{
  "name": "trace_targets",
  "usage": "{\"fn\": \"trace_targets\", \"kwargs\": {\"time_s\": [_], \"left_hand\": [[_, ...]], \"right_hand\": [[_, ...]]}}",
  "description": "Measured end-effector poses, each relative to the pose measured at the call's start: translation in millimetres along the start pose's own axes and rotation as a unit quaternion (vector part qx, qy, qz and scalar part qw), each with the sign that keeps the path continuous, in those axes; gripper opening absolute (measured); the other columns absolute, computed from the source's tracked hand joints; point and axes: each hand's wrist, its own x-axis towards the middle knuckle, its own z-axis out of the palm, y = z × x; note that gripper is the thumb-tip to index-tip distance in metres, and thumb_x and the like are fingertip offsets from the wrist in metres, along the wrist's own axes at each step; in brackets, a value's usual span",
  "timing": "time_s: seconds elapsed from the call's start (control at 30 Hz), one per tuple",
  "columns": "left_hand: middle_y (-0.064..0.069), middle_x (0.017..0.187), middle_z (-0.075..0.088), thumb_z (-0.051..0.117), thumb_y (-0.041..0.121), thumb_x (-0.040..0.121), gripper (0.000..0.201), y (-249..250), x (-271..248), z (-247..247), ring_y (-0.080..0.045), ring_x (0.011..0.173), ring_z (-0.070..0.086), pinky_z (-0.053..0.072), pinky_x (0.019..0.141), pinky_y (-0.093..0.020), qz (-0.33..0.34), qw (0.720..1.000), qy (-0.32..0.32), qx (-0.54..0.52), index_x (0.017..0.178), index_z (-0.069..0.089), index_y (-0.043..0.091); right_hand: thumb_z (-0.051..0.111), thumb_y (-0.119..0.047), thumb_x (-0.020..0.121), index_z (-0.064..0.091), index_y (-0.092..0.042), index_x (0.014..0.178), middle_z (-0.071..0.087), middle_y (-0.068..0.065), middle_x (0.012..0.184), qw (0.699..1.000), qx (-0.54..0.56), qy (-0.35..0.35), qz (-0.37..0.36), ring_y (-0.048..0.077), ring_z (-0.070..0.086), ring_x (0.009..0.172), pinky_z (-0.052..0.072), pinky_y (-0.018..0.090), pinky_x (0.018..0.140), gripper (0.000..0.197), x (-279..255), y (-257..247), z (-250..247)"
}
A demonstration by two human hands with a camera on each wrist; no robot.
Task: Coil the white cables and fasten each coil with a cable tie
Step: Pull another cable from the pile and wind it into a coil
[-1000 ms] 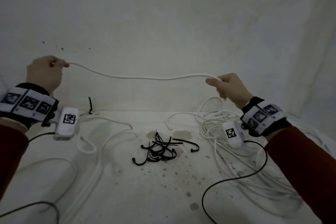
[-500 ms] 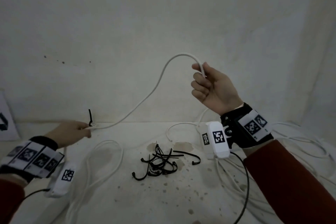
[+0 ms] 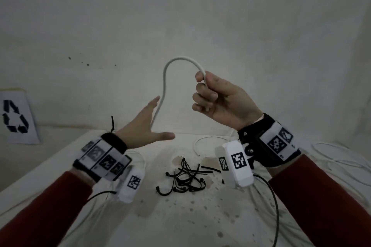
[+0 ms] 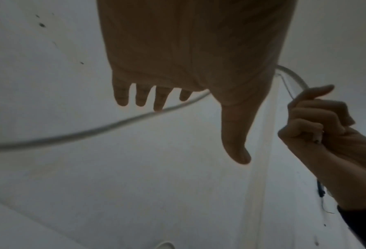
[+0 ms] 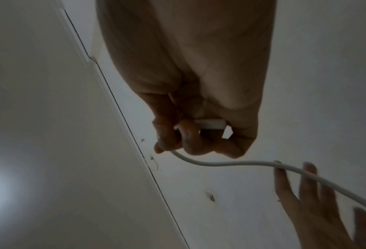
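My right hand (image 3: 206,94) is raised above the table and grips a white cable (image 3: 170,62) in its curled fingers. From there the cable arches up and left, then drops behind my left hand (image 3: 148,124). That hand is open with straight fingers and the thumb spread. The cable runs across its fingertips (image 4: 158,104); I cannot tell if they touch. In the right wrist view the cable (image 5: 237,162) leaves the fist and passes over the left hand's fingers (image 5: 305,193). A pile of black cable ties (image 3: 184,178) lies on the table below.
Loose white cable (image 3: 331,156) sprawls over the table's right side, and a short loop (image 3: 208,138) lies behind the ties. A black tie end (image 3: 112,124) sticks up behind my left wrist. A sheet with a recycling symbol (image 3: 16,118) leans against the wall at left.
My left hand let go of the cable near the table and rose, open, toward the hanging stretch. The right hand stayed raised with the cable, and the arch has tightened.
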Motion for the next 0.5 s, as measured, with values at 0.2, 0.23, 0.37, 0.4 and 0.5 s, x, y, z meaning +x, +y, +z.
{"fn": "trace_targets", "kwargs": {"time_s": [0.2,0.23,0.37,0.4,0.5], "left_hand": [[0.006,0.093,0.064,0.045,0.020,0.099,0.016,20,28,26,-0.005,0.082,0.057,0.041,0.077,-0.018,0.073,0.989,0.122,-0.035,0.113,0.051,0.024],[0.001,0.082,0.063,0.042,0.019,0.100,0.014,18,28,29,-0.005,0.071,0.056,0.041,0.070,-0.015,0.080,0.987,0.133,-0.046,0.102,0.055,0.024],[0.000,0.066,0.047,0.042,0.022,0.100,0.024,2,22,39,-0.007,0.051,0.045,0.046,0.055,-0.021,0.050,0.987,0.116,-0.103,0.083,0.059,0.023],[0.003,0.065,0.046,0.043,0.022,0.100,0.025,-3,20,41,-0.006,0.051,0.042,0.043,0.052,-0.019,0.043,0.988,0.117,-0.093,0.080,0.059,0.024],[0.003,0.059,0.045,0.046,0.022,0.098,0.027,-11,12,38,-0.007,0.052,0.039,0.033,0.051,-0.016,0.045,0.987,0.148,-0.037,0.075,0.058,0.027]], "right_hand": [[0.035,-0.025,0.096,0.051,-0.018,0.102,0.051,-0.009,0.063,0.998,0.040,-0.009,-0.056,0.009,0.047,0.059,0.040,0.031,0.074,0.019,-3,-5,5],[0.036,-0.026,0.095,0.053,-0.019,0.102,0.054,-0.008,0.067,0.995,0.057,0.005,-0.078,0.009,0.050,0.061,0.042,0.031,0.076,0.019,-5,-8,4],[0.043,-0.020,0.093,0.057,-0.015,0.097,0.065,-0.005,0.078,0.966,0.136,0.121,-0.186,0.010,0.061,0.064,0.053,0.027,0.070,0.015,-7,-24,-5],[0.043,-0.017,0.095,0.058,-0.012,0.095,0.068,-0.002,0.079,0.951,0.157,0.154,-0.216,0.011,0.063,0.065,0.055,0.027,0.068,0.016,-9,-27,-11],[0.042,-0.011,0.100,0.058,-0.007,0.093,0.072,0.003,0.082,0.912,0.168,0.256,-0.271,0.012,0.069,0.071,0.057,0.026,0.070,0.019,-12,-29,-27]]}}
